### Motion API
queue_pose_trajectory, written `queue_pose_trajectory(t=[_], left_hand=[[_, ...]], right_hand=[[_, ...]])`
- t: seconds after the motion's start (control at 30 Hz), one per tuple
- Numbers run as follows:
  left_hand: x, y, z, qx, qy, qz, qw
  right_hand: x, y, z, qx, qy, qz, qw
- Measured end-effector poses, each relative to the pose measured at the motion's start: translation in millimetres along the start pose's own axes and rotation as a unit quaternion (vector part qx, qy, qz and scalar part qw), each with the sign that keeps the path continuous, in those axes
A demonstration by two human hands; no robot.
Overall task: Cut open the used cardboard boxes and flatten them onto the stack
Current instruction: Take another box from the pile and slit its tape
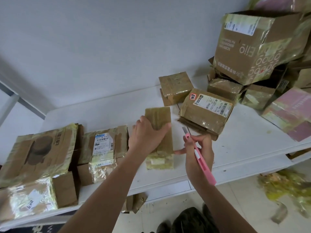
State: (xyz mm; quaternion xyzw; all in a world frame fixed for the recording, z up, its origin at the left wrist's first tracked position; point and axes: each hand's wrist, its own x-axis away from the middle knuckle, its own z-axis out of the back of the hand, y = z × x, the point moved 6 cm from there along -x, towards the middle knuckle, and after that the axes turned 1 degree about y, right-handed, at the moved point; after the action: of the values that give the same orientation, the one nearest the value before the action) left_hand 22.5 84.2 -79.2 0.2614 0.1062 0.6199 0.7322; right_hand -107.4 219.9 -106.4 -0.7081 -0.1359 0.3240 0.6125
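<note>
The white counter (244, 145) is cut off at the left and right edges of the head view, and the pile of unopened boxes (262, 47) at far right runs out of frame; the print on its largest carton appears upside down and only partly legible. At left, the flattened stack (42, 153) is clipped by the frame edge, with a second flattened carton (102, 145) beside it carrying a white shipping label whose text is too small to read. A labelled parcel (208, 110) lies tilted behind the right hand. The small taped box (159, 132) is seen near the middle of the counter, between the stack and the pile; its long axis runs away from the person, near end toward the counter's front edge. It is brown, wrapped in yellowish glossy tape, with a crumpled pale label on the near end; its left side is hidden by the left hand (148, 133), whose fingers are wrapped over the top and grasp it. The right hand (200, 152) is closed around a pink utility knife (200, 157), blade (186, 130) extended and pointing up toward the box, just beside it but not touching. Tape scraps (289, 187) are noted on the floor, blurred.
</note>
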Motion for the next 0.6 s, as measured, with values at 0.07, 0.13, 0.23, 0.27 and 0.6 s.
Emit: queue_pose_trajectory(t=[0.07, 0.13, 0.23, 0.27, 0.6], left_hand=[[5, 11, -9, -0.067, -0.006, -0.011, 0.998], [6, 19, -14, -0.058, -0.022, -0.036, 0.997], [6, 32, -20, -0.053, -0.113, -0.16, 0.979], [8, 36, -22, -0.062, -0.149, -0.206, 0.965], [6, 29, -11, -0.034, -0.154, -0.326, 0.932]], right_hand=[[-5, -2, 7, -0.007, 0.034, -0.001, 0.999], [-17, -2, 17, -0.02, 0.084, -0.028, 0.996], [-38, -1, 35, -0.042, 0.12, -0.055, 0.99], [-45, 1, 41, -0.051, 0.117, -0.061, 0.99], [-51, 21, 37, -0.123, -0.014, -0.137, 0.983]])
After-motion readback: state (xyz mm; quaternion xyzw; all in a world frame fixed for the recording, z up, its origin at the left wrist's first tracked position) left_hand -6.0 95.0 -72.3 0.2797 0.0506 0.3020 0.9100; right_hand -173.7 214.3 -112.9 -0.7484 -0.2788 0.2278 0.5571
